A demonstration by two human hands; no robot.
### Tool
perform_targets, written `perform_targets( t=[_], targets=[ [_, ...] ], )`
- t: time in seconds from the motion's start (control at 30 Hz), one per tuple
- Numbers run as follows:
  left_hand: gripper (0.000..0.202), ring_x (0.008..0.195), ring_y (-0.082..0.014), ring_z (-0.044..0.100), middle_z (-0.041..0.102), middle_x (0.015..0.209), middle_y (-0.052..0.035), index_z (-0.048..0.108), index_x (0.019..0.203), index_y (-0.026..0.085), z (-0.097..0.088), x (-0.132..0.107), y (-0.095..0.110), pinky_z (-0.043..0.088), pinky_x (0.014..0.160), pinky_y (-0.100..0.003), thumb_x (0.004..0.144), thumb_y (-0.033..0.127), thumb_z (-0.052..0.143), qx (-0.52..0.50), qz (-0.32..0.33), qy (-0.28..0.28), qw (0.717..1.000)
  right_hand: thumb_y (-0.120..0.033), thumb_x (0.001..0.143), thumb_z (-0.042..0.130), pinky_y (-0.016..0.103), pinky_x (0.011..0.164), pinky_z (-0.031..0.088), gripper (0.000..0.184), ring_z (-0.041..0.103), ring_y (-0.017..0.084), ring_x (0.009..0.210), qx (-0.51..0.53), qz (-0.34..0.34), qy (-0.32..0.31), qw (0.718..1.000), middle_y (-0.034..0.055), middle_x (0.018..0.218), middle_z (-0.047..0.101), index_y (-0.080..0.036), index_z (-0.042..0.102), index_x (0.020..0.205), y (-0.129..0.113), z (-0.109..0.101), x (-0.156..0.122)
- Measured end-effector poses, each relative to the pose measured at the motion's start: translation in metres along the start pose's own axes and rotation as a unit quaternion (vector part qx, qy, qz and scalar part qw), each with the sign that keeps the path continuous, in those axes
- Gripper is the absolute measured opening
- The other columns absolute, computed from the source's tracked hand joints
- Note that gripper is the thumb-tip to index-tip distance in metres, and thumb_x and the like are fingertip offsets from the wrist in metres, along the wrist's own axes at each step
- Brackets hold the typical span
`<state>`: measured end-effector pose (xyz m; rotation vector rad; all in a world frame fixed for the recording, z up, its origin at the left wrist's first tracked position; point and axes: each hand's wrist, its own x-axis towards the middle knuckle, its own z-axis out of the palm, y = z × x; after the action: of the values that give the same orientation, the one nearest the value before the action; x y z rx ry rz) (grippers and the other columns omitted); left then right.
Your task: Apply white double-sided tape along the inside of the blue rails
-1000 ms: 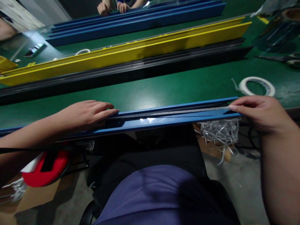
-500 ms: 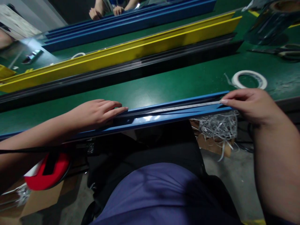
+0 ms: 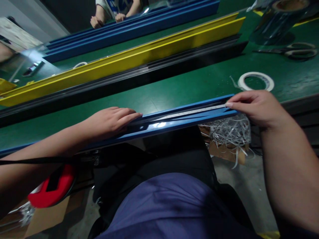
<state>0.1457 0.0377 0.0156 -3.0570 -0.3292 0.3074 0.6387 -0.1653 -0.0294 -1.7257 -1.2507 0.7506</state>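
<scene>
A long blue channel profile (image 3: 159, 128) lies along the near edge of the green table. In its groove runs a narrow white strip (image 3: 191, 112), probably tape. At the channel's right end, my right hand (image 3: 254, 105) pinches the strip's end between thumb and finger. My left hand (image 3: 114, 121) lies over the channel further left, palm down, its fingers stretched along the groove. Part of the groove is hidden beneath that hand, so I cannot tell what its fingertips press on.
Beyond the channel lie a black profile (image 3: 174, 66), a yellow profile (image 3: 149, 51) and blue profiles (image 3: 139, 35). To the right are a white tape roll (image 3: 269, 83), scissors (image 3: 299, 51) and a film roll (image 3: 271, 26). Another person's hands (image 3: 96, 22) rest across the table.
My left hand has slid slightly right along the blue channel. The right hand keeps its pinch at the channel's end. The whole view has shifted a little.
</scene>
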Motion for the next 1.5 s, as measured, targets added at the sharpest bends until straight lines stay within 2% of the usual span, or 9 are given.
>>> perform_targets(
  t=[0.17, 0.4, 0.6, 0.87, 1.03, 1.17, 1.3, 1.4, 1.5],
  targets=[
    [0.057, 0.117, -0.0324, 0.069, 0.068, 0.138, -0.0188, 0.049, 0.161, 0.022, 0.004, -0.001, 0.0, 0.056, 0.102, -0.048, 0.104, 0.032, 0.049, -0.02, -0.012, 0.006, 1.0, -0.056, 0.073, 0.089, 0.029, 0.075, 0.051, 0.047, 0.066, 0.02, 0.081, -0.039, 0.004, -0.02, 0.999, 0.0088, 0.091, 0.075, -0.014, 0.083, 0.096, -0.001, -0.006, 0.003],
    [0.05, 0.112, -0.0306, 0.071, 0.073, 0.127, -0.0169, 0.054, 0.154, 0.014, -0.005, 0.004, 0.011, 0.057, 0.095, -0.042, 0.108, 0.029, 0.04, -0.032, -0.03, -0.004, 0.999, -0.067, 0.073, 0.087, 0.033, 0.08, 0.058, 0.048, 0.069, 0.023, 0.085, -0.037, -0.055, -0.029, 0.997, 0.0066, 0.092, 0.075, -0.022, 0.082, 0.086, -0.001, -0.009, 0.009],
    [0.047, 0.108, -0.0271, 0.072, 0.074, 0.13, -0.0111, 0.055, 0.15, 0.022, 0.0, 0.004, 0.007, 0.057, 0.089, -0.036, 0.105, 0.029, 0.044, -0.057, -0.034, 0.03, 0.997, -0.061, 0.073, 0.087, 0.034, 0.075, 0.057, 0.041, 0.07, 0.025, 0.085, -0.033, -0.039, -0.055, 0.997, 0.0068, 0.09, 0.075, -0.022, 0.083, 0.085, 0.0, -0.01, 0.015],
    [0.053, 0.115, -0.0257, 0.07, 0.072, 0.136, -0.0109, 0.05, 0.157, 0.02, -0.003, 0.013, 0.012, 0.054, 0.096, -0.034, 0.105, 0.024, 0.04, -0.026, -0.056, -0.001, 0.998, -0.062, 0.078, 0.085, 0.032, 0.072, 0.055, 0.042, 0.071, 0.024, 0.083, -0.09, -0.049, -0.086, 0.991, 0.006, 0.091, 0.076, -0.022, 0.085, 0.092, 0.002, -0.018, 0.024],
    [0.057, 0.113, -0.028, 0.071, 0.071, 0.135, -0.0131, 0.051, 0.157, 0.023, 0.002, 0.019, 0.01, 0.056, 0.094, -0.036, 0.1, 0.027, 0.047, -0.028, -0.055, 0.006, 0.998, -0.051, 0.095, 0.071, 0.031, 0.076, 0.048, 0.031, 0.068, 0.02, 0.083, -0.224, -0.179, -0.137, 0.948, 0.0051, 0.092, 0.074, -0.024, 0.084, 0.098, -0.016, -0.026, 0.031],
    [0.06, 0.112, -0.0292, 0.072, 0.071, 0.136, -0.0149, 0.051, 0.157, 0.023, 0.008, 0.024, 0.008, 0.057, 0.095, -0.038, 0.097, 0.027, 0.051, -0.039, -0.051, 0.024, 0.998, -0.038, 0.102, 0.06, 0.033, 0.071, 0.036, 0.027, 0.058, 0.019, 0.076, -0.36, -0.337, -0.143, 0.858, 0.0058, 0.079, 0.064, -0.024, 0.082, 0.094, -0.032, -0.027, 0.031],
    [0.062, 0.113, -0.0287, 0.072, 0.071, 0.138, -0.0149, 0.051, 0.158, 0.024, 0.007, 0.03, 0.012, 0.056, 0.096, -0.037, 0.096, 0.027, 0.051, -0.044, -0.051, 0.031, 0.997, -0.03, 0.105, 0.055, 0.035, 0.074, 0.034, 0.028, 0.055, 0.022, 0.082, -0.452, -0.401, -0.108, 0.789, 0.0079, 0.081, 0.062, -0.022, 0.078, 0.091, -0.045, -0.023, 0.021],
    [0.063, 0.117, -0.0274, 0.071, 0.069, 0.141, -0.0123, 0.048, 0.16, 0.027, 0.004, 0.037, 0.016, 0.055, 0.097, -0.035, 0.097, 0.027, 0.05, -0.049, -0.06, 0.021, 0.997, -0.029, 0.104, 0.055, 0.035, 0.076, 0.037, 0.026, 0.057, 0.023, 0.085, -0.449, -0.386, -0.103, 0.799, 0.0081, 0.084, 0.064, -0.021, 0.076, 0.091, -0.048, -0.021, 0.013],
    [0.063, 0.12, -0.0275, 0.07, 0.068, 0.143, -0.0111, 0.045, 0.161, 0.029, 0.005, 0.043, 0.017, 0.054, 0.098, -0.034, 0.098, 0.028, 0.05, -0.06, -0.053, 0.025, 0.997, -0.032, 0.102, 0.057, 0.035, 0.076, 0.041, 0.024, 0.061, 0.023, 0.087, -0.401, -0.338, -0.098, 0.846, 0.0079, 0.089, 0.068, -0.021, 0.076, 0.092, -0.041, -0.02, 0.009]
  ],
)
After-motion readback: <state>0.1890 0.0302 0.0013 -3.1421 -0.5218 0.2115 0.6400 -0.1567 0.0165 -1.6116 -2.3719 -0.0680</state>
